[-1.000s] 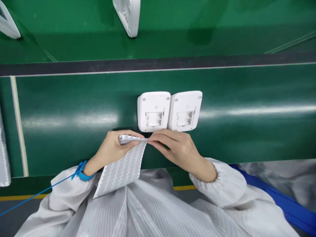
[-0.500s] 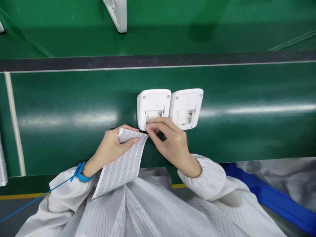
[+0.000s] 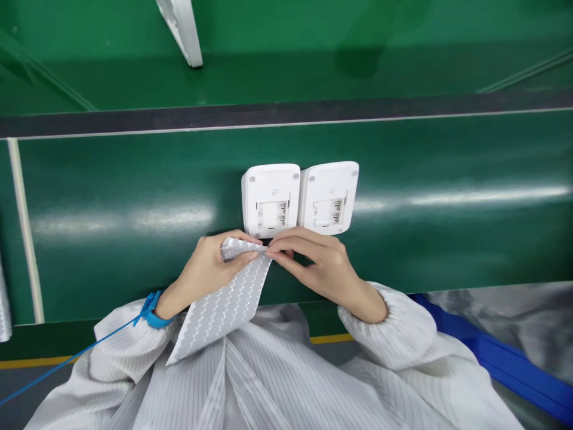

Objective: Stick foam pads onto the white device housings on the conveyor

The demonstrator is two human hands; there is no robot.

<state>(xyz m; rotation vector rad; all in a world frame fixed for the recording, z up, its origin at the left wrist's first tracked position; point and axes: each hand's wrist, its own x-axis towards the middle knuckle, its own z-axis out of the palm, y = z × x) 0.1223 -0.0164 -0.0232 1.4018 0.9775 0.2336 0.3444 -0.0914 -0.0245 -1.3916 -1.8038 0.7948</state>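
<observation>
Left grip: the left hand point(image 3: 208, 266) was closed narrowly on the patterned sheet point(image 3: 228, 304), thumb on the near face and fingers behind its curled upper edge.
Right grip: the right hand point(image 3: 324, 263) had its thumb and fingertips drawn together at the sheet's upper right corner; whether they pinched the sheet or something small could not be told.
Sheet position: it slanted down from both hands, in front of the striped garment point(image 3: 264, 364).
Nearest things: a left white device point(image 3: 277, 179) and a right white device point(image 3: 322, 185) lay side by side on the green bench point(image 3: 425, 251), battery bays exposed, just beyond the fingertips.
In the way: the right fingers overlapped the devices' lower edges in view.
Left wrist: a blue band point(image 3: 152, 310) with a blue cord point(image 3: 67, 361).
Upper left: another white device point(image 3: 183, 30) stood tilted, partly out of view.
</observation>
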